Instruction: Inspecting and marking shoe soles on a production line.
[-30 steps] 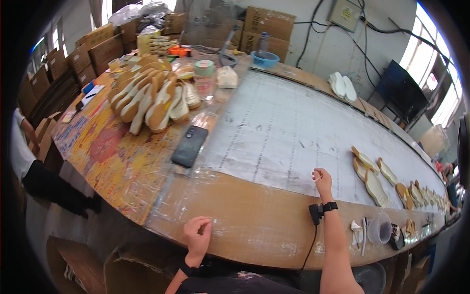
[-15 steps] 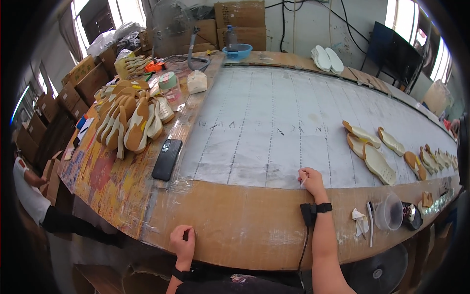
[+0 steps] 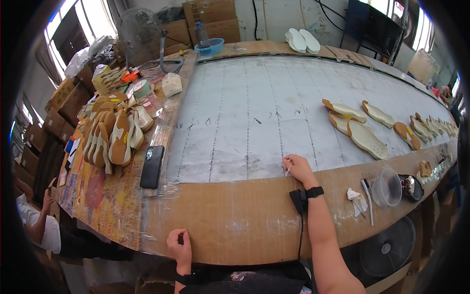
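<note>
My right hand point(image 3: 299, 169) is closed in a pinch on a thin white stick point(image 3: 288, 171), over the near edge of the white sheet. My left hand point(image 3: 181, 247) rests at the near table edge with its fingers curled in and nothing showing in them. To the right of my right hand, several cream shoe soles with tan ends point(image 3: 367, 139) lie on the sheet, and a row of more soles point(image 3: 431, 126) runs to the far right. A pile of tan and cream soles point(image 3: 105, 137) sits on the left part of the table.
A black phone point(image 3: 152, 166) lies left of the sheet. At right are crumpled tissue point(image 3: 356, 202), a white pen-like tool point(image 3: 367, 198), a clear tub point(image 3: 387, 187) and a black bowl point(image 3: 410, 188). White soles point(image 3: 303, 40) and a blue basin point(image 3: 209, 47) stand at the back. Another person point(image 3: 41, 225) is at far left.
The whole view has shifted, so the table and things on it appear further left. My right hand still pinches the stick near the sheet's edge; my left hand stays curled.
</note>
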Demonstrator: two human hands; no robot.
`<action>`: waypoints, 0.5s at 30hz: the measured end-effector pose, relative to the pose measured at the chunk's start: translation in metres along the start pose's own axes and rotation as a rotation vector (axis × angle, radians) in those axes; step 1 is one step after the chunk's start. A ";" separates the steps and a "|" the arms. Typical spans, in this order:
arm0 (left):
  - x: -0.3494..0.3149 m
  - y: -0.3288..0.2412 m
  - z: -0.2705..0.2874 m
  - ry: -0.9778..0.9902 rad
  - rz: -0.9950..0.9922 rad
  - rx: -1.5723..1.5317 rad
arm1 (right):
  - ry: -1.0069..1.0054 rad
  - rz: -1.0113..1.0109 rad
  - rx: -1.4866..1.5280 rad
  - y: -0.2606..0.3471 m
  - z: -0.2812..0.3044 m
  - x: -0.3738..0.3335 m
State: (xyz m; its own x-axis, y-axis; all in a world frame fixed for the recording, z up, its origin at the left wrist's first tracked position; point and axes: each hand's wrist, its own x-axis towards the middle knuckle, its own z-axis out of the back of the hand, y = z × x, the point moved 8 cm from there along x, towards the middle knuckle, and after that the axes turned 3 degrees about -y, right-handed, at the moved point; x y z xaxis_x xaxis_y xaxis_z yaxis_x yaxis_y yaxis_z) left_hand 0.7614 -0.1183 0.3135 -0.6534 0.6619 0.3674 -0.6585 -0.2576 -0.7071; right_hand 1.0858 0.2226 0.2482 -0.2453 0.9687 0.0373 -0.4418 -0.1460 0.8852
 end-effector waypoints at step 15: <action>-0.003 0.003 -0.006 0.014 -0.068 -0.015 | -0.203 0.021 -0.163 -0.002 0.020 0.005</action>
State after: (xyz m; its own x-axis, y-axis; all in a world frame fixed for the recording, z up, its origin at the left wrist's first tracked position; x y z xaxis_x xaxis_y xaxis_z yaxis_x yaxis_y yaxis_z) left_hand 0.7634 -0.1169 0.3064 -0.6022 0.6872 0.4064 -0.6955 -0.2016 -0.6897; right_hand 1.1029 0.2316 0.2562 -0.0849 0.9831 0.1623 -0.5757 -0.1814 0.7973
